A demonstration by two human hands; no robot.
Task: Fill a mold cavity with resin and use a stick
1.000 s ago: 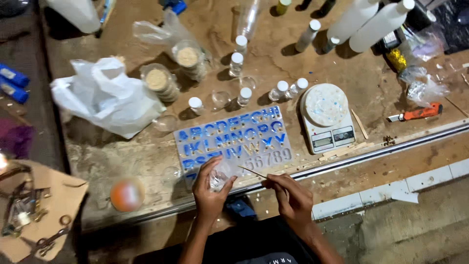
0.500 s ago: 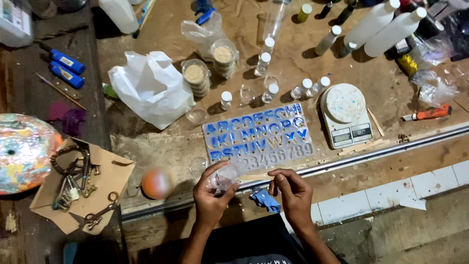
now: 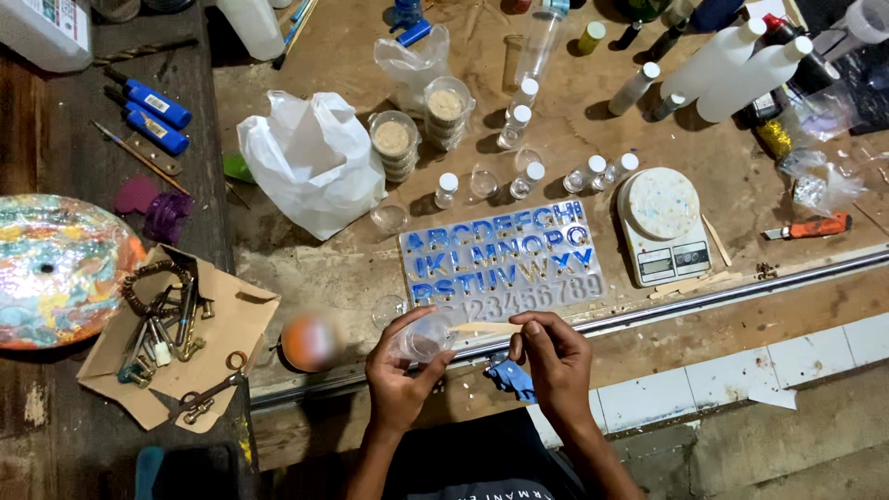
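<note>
The desk (image 3: 306, 37), a worn brown work surface, is carrying everything in view. On its far left a round multicoloured disc (image 3: 56, 268) is lying, with a torn piece of cardboard (image 3: 231, 324) beside it holding keys, rings and small metal hardware. A crumpled white plastic bag (image 3: 310, 162) is sitting toward the middle. A clear letter-and-number mould (image 3: 505, 259), its cavities partly filled with blue, is lying flat near the front edge. Just to its right a small white digital scale (image 3: 662, 222) is standing. Two stacks of clear lidded jars (image 3: 396, 143) with pale powder are standing behind the mould, and several small white-capped vials (image 3: 447, 188) are ranged around them. An orange ball (image 3: 310, 341) is resting at the desk's front edge.

The left hand (image 3: 398, 380) is closing its grip around a small clear plastic cup (image 3: 421, 338), holding it tilted just in front of the mould. The right hand (image 3: 551, 356) is pinching a thin wooden stick (image 3: 486, 328) between fingertips, its far end reaching to the cup's mouth.
</note>
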